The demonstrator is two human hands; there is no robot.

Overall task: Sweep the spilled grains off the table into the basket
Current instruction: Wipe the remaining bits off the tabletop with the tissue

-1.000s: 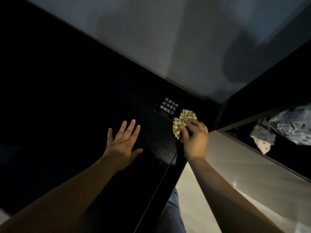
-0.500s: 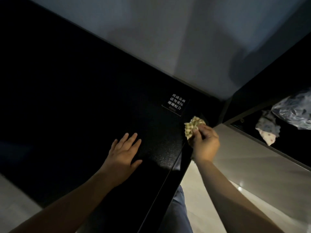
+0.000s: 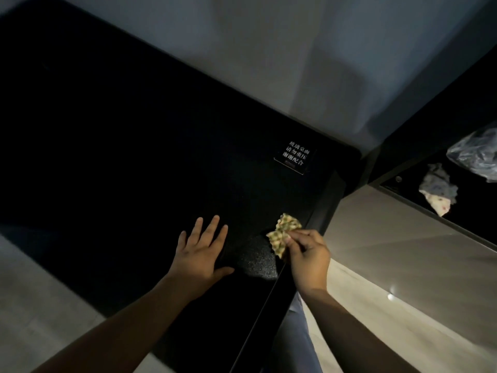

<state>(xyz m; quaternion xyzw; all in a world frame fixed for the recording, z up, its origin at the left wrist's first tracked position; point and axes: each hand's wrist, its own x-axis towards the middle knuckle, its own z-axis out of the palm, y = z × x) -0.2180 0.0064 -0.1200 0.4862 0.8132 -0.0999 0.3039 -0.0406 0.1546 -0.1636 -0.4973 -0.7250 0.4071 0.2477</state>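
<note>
My right hand (image 3: 308,258) pinches a crumpled yellow-green checked cloth (image 3: 283,234) against the black table (image 3: 134,157), close to its right edge. My left hand (image 3: 200,251) rests flat on the table with fingers spread, just left of the cloth. A speckled, lit patch of tabletop (image 3: 258,261) lies between the two hands; single grains cannot be made out in the dim light. No basket is in view.
A small black sign with white characters (image 3: 295,157) stands near the table's far right corner. To the right, a dark shelf holds a crumpled patterned cloth (image 3: 438,188) and a clear plastic bag (image 3: 476,154). A pale wall lies behind, light floor below.
My right hand has dragged the cloth back from beside the sign toward me along the table's right edge. My left hand stays flat on the table.
</note>
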